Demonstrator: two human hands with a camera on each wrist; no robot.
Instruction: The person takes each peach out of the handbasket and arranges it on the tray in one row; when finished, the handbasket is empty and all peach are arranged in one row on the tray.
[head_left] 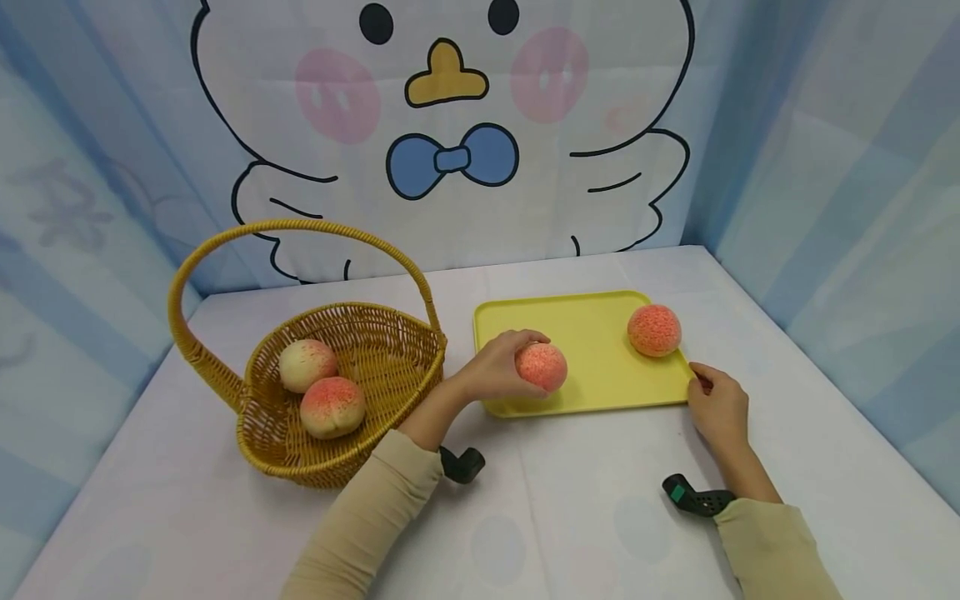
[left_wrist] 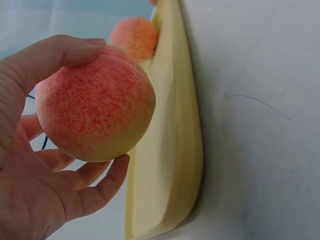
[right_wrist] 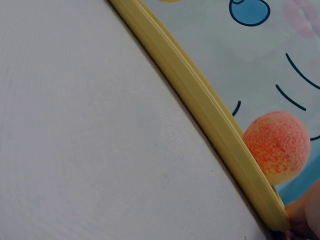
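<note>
My left hand (head_left: 501,367) grips a pink peach (head_left: 542,367) over the left part of a yellow tray (head_left: 592,396). In the left wrist view the thumb lies on top of this peach (left_wrist: 97,107) and the fingertips curl under it. A second peach (head_left: 654,331) rests at the tray's right end. My right hand (head_left: 718,408) pinches the tray's front right corner; only part of that hand (right_wrist: 307,212) shows in the right wrist view. To the left stands a wicker basket (head_left: 397,358) holding a pale peach (head_left: 307,365) and a red-and-cream peach (head_left: 333,407).
The basket's tall arched handle (head_left: 300,225) rises behind my left forearm. A white cloth (head_left: 570,508) covers the table. Behind it hangs a curtain (head_left: 450,225) with a cartoon bird, and blue patterned curtains (head_left: 847,167) close the sides.
</note>
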